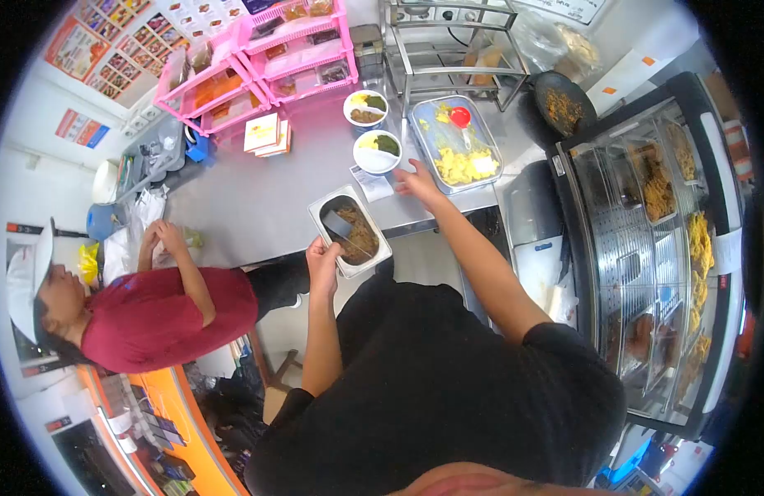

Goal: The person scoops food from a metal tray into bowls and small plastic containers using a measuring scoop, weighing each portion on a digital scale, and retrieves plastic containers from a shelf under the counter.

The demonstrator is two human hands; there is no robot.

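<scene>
My left hand [323, 263] is closed on the near left edge of a metal food container [378, 256]. Brown shredded food and a scoop lie in that container. My right hand [418, 185] has its fingers apart and holds nothing, just right of a white bowl [375, 164] with yellow and green food in it. Behind that bowl stands a second bowl [366, 122] with yellow, green and brown food. A printed paper [371, 185] lies under the nearer bowl's front edge. To the right is a metal tray [424, 157] of yellow food with a red-and-white scoop [461, 121].
A co-worker in a red shirt [171, 318] stands at the left. Pink racks [303, 66] and stacked boxes [267, 135] are at the back left of the steel table [270, 207]. A metal rack [452, 70] and pan [564, 103] are behind; a glass display case [638, 248] is at right.
</scene>
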